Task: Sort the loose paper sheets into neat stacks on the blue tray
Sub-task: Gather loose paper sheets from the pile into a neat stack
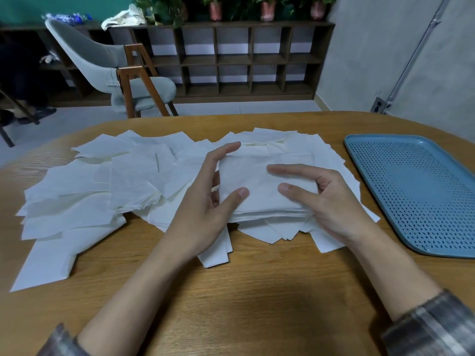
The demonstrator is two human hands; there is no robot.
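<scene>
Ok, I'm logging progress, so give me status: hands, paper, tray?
Gripping with left hand and right hand: one squared paper stack, over the loose sheets. The blue tray holds nothing yet. Nothing in the way.

no legible text, label, brand, number or sign on anything in view

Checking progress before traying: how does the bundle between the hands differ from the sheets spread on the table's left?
The bundle is squared, edges aligned; the loose sheets lie fanned and overlapping at odd angles. The left hand and right hand grip the bundle; the loose sheets lie untouched on the table. Both are white paper, off the blue tray.
</scene>
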